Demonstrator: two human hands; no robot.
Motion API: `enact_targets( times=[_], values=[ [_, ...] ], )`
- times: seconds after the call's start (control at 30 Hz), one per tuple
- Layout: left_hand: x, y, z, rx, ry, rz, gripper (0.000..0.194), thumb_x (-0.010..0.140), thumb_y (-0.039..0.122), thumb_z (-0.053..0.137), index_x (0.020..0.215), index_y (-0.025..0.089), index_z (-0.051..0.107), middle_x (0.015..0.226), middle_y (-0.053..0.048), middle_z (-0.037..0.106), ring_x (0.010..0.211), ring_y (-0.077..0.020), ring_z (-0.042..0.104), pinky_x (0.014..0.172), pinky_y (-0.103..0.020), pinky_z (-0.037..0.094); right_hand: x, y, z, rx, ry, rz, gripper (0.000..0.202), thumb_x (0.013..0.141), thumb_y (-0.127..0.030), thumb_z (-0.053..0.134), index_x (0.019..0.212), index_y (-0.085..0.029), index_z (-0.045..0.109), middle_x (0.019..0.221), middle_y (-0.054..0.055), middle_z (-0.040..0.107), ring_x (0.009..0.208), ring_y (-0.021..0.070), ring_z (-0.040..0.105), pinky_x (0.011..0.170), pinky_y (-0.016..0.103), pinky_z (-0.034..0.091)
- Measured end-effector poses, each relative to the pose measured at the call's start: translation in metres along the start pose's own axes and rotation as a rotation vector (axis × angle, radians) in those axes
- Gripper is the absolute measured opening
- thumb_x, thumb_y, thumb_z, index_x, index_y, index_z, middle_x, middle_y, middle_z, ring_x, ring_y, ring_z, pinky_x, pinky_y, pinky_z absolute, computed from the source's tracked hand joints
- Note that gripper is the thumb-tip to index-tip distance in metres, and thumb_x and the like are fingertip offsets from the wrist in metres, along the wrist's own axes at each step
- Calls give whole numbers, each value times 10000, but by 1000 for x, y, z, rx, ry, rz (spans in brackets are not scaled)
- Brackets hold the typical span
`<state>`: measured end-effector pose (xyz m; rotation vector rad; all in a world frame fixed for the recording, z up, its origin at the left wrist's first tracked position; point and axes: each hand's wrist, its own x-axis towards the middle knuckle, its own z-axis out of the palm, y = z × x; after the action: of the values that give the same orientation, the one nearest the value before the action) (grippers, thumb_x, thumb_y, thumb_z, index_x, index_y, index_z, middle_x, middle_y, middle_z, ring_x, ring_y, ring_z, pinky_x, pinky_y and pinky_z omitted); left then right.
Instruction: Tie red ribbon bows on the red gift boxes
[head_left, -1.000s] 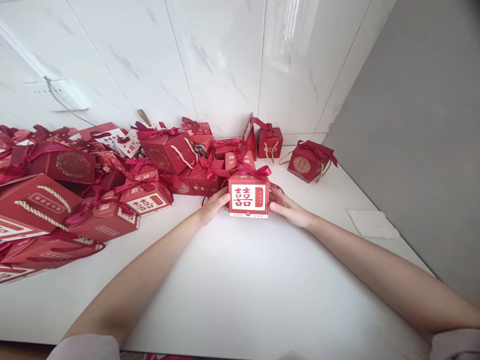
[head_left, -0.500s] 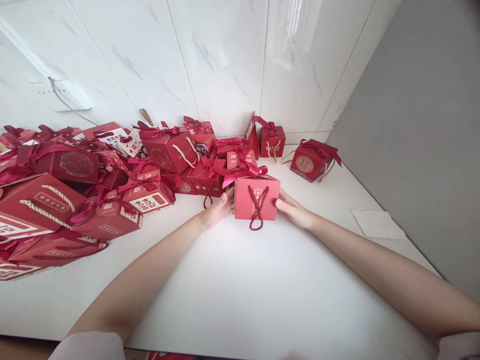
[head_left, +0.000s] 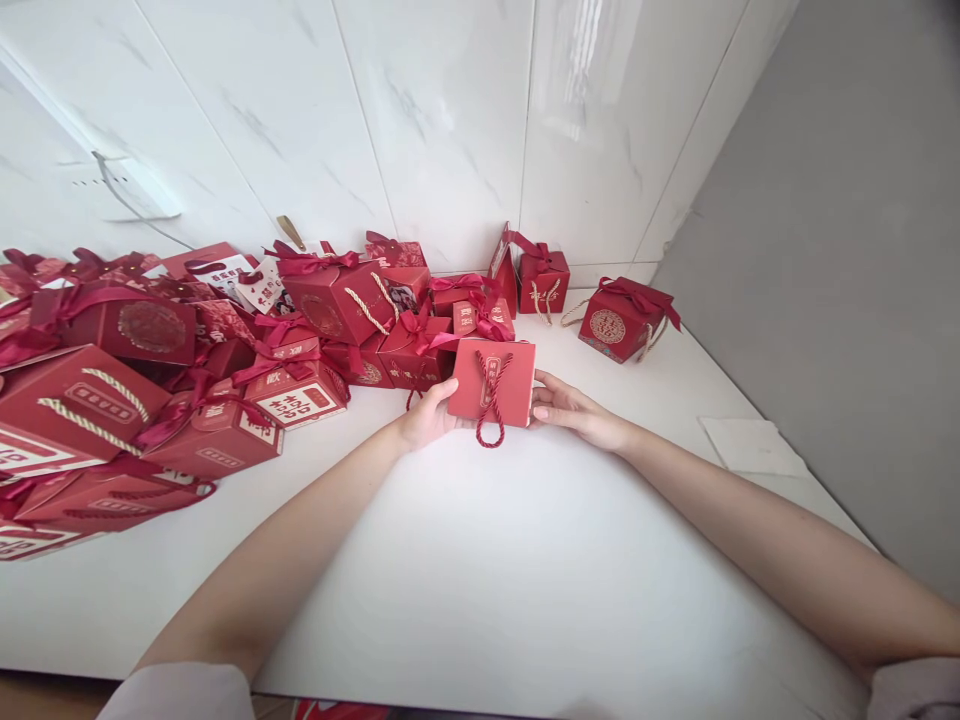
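A red gift box point(head_left: 471, 388) with a dark red rope handle on its facing side is held up in front of me, its lid turned out of sight. My left hand point(head_left: 430, 416) grips its left edge, thumb on the near side, with the fingers partly hidden behind and beneath. At the right edge, my right hand point(head_left: 581, 412) has its fingers stretched apart, the tips beside the box; whether they touch it is hard to tell. Just behind, another red gift box point(head_left: 416, 366) with a ribbon stands on the white table point(head_left: 480, 570).
Several red gift boxes point(head_left: 225, 440) with ribbons and rope handles are heaped at the left. More stand along the tiled wall point(head_left: 450, 130), including a gift box point(head_left: 626, 325) at the back right. A white sheet point(head_left: 752, 446) lies near the table's right edge.
The held gift box has shifted left and slightly up and has turned; its top ribbon no longer shows. My right hand's fingers have loosened from its side and spread.
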<state>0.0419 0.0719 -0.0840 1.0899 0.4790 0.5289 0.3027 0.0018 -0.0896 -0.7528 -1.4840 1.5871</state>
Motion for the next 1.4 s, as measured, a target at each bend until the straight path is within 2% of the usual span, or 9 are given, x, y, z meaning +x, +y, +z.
enact_targets(
  times=[0.27,0.47,0.6,0.73,0.93,1.07,1.17,1.27,1.4],
  values=[
    [-3,0,-2,-56,-25,5,652,835,459,606,1433,240,466,1349,-110,628,1225,-336,590,1019,-489,438,0,0,1,2,-11,2,577,874,-391,677,1383,-266,434,1218,87,625,1092,224,619,949,427,505],
    [-3,2,0,-20,-48,-9,622,833,479,590,1392,215,519,1368,-111,613,1270,-349,554,1057,-509,405,1,-2,3,-5,-1,2,581,852,-395,701,1360,-258,455,1239,92,629,1072,220,625,916,411,514],
    [-2,1,0,-67,-29,-4,544,847,454,554,1328,200,572,1256,-103,687,1170,-324,628,1019,-487,445,1,-1,3,-9,-9,-13,599,860,-392,695,1388,-255,448,1278,99,622,1087,223,624,910,402,523],
    [-7,5,-5,-176,19,-18,478,840,459,497,1139,134,680,1037,-123,758,982,-312,701,888,-447,527,-2,-1,5,-50,-78,-70,574,904,-398,646,1426,-274,442,1375,78,582,1202,239,584,1026,425,467],
    [-8,4,-1,-172,49,-45,423,822,417,614,1138,141,667,1015,-118,755,905,-278,718,820,-402,554,-7,-3,6,-109,-86,-130,806,875,-516,651,1540,-326,238,1493,70,471,1291,275,518,1064,431,444],
    [-5,-1,6,-94,89,-8,499,849,456,631,1269,188,603,1134,-111,727,1070,-296,681,937,-436,518,-3,-3,6,-88,-4,-125,910,835,-547,680,1558,-338,168,1529,84,417,1225,290,562,952,415,527],
    [-7,-2,5,-36,-52,8,747,771,717,607,1286,177,606,1220,-150,694,1236,-369,584,1012,-509,464,-1,-1,7,-84,7,-110,817,827,-473,721,1508,-299,305,1437,88,519,1124,260,614,909,398,549],
    [-10,-4,1,73,-183,22,850,609,751,728,1232,178,653,1212,-157,701,1276,-393,549,1038,-504,445,0,1,7,-99,-68,-79,607,812,-437,748,1339,-221,536,1273,84,635,1073,247,633,888,378,551],
    [-8,-10,-2,5,-103,28,802,761,814,508,1220,173,660,1240,-144,691,1277,-373,556,1066,-515,426,0,3,5,-111,-50,-75,406,888,-462,652,1142,-145,661,1081,93,705,873,196,659,826,355,548]
  ],
)
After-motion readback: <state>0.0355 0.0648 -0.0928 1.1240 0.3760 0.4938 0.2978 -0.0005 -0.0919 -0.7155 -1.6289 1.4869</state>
